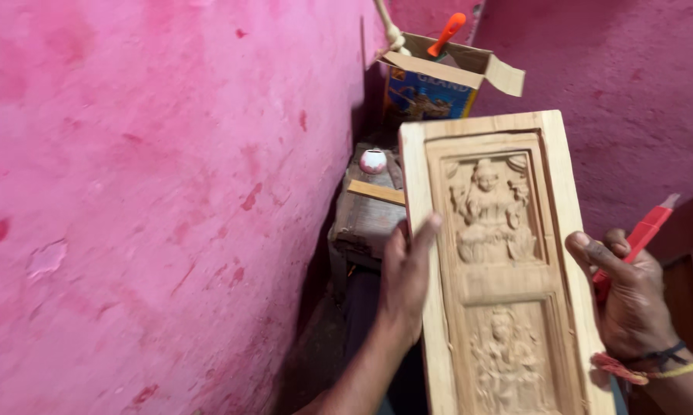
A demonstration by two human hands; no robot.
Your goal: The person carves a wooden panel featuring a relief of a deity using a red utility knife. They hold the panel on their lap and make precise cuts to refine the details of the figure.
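A pale carved wooden panel (504,269) stands upright near the middle, gripped on both edges. The left hand (404,277) clasps its left edge, thumb on the front. The right hand (627,296) steadies the right edge while its fingers clench a red-handled tool (642,234). Farther back, an open cardboard box (438,81) with a blue printed face sits against the pink wall (146,192), an orange handle (446,34) poking from it.
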